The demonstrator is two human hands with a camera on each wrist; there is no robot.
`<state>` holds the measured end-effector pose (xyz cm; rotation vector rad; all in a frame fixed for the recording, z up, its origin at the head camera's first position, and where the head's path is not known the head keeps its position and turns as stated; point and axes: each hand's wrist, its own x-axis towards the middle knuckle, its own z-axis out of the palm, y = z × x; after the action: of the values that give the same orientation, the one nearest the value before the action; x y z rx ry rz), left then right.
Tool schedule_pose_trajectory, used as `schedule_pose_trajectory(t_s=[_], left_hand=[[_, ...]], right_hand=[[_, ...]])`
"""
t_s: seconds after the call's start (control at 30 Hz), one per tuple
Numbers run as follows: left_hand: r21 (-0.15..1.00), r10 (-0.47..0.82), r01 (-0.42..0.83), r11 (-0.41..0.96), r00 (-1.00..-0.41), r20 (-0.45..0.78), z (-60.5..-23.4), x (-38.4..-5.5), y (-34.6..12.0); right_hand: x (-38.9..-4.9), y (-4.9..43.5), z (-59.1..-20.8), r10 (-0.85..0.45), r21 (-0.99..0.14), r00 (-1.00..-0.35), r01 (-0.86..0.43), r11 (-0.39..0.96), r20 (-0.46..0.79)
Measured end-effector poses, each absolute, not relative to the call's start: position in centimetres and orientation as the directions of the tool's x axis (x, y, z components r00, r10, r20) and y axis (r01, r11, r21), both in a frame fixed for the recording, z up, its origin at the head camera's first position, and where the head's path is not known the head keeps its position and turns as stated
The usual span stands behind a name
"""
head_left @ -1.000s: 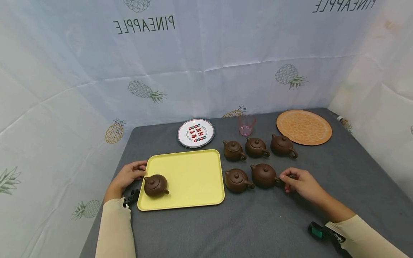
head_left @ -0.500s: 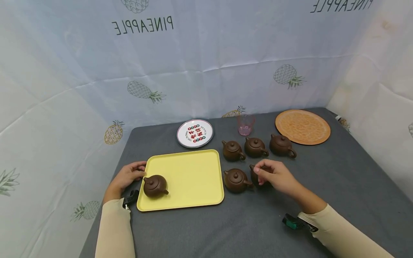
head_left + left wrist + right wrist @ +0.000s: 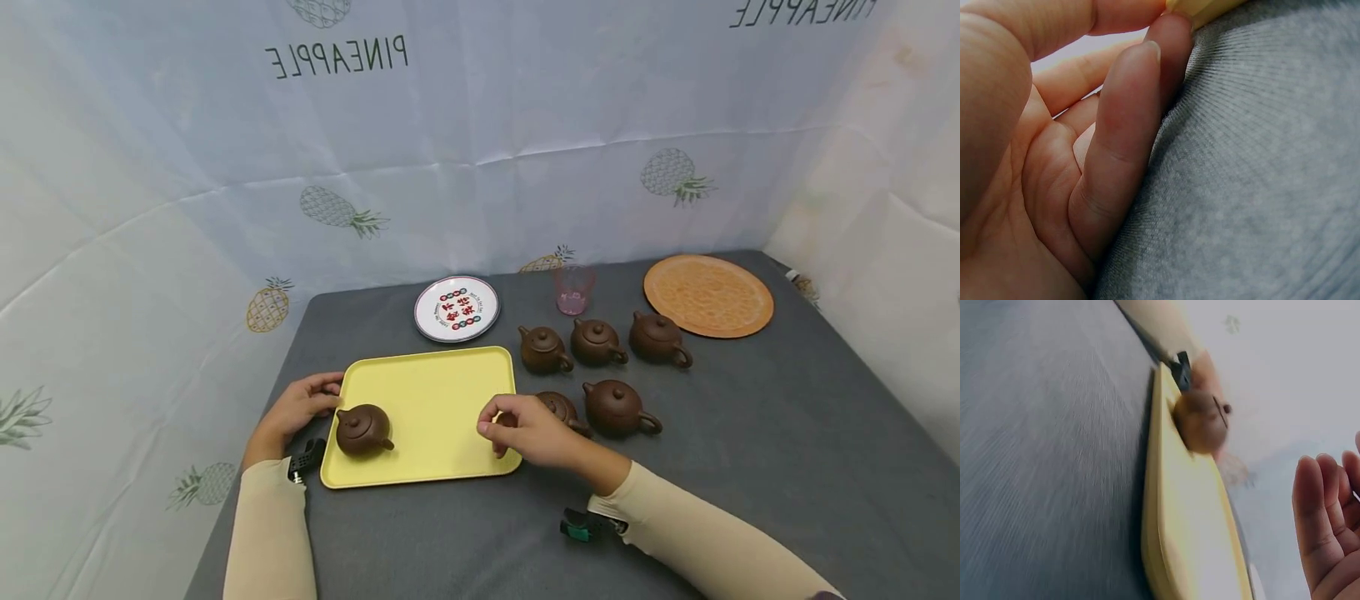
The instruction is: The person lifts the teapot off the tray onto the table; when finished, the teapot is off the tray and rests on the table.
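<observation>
On the left, my left hand [image 3: 302, 407] grips the rim of a yellow tray [image 3: 427, 400]; the left wrist view shows fingertips meeting at the tray's edge [image 3: 1210, 9]. A brown teapot [image 3: 363, 430] stands on the tray's left part, spout to the left. My right hand [image 3: 534, 432] hovers over the tray's right edge with its fingers bent. It partly hides another brown teapot [image 3: 561, 407] beside the tray. In the right wrist view its fingers [image 3: 1329, 519] appear loosely curved, with nothing seen in them. What lies inside the palm is hidden from the head view.
Several more brown teapots stand right of the tray: one [image 3: 618, 408] in the near row, others [image 3: 597, 342] behind. At the back are a white plate [image 3: 457, 309], a pinkish clear cup [image 3: 574, 292] and a round tan board [image 3: 708, 296]. Pineapple-print cloth [image 3: 480, 208] borders the table.
My right hand has left the handle of the near-row right teapot and swept left, past that teapot, to the tray's right edge. The teapots and my left hand have stayed put.
</observation>
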<state>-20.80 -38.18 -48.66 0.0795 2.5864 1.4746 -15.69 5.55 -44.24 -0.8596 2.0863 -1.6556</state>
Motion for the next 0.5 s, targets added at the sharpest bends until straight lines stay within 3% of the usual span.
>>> schedule_pose_trajectory(t_s=[0.27, 0.5], left_hand=[[0.86, 0.125, -0.036, 0.51, -0.985, -0.115, -48.7, -20.5, -38.0], [0.857, 0.121, -0.037, 0.513, -0.986, -0.115, -48.6, -20.7, -38.2]], right_hand=[[-16.0, -0.1, -45.6, -0.703, -0.95, -0.709, -0.259, 0.175, 0.064], [-16.3, -3.6, -46.4, -0.704, -0.949, -0.709, -0.249, 0.195, 0.042]])
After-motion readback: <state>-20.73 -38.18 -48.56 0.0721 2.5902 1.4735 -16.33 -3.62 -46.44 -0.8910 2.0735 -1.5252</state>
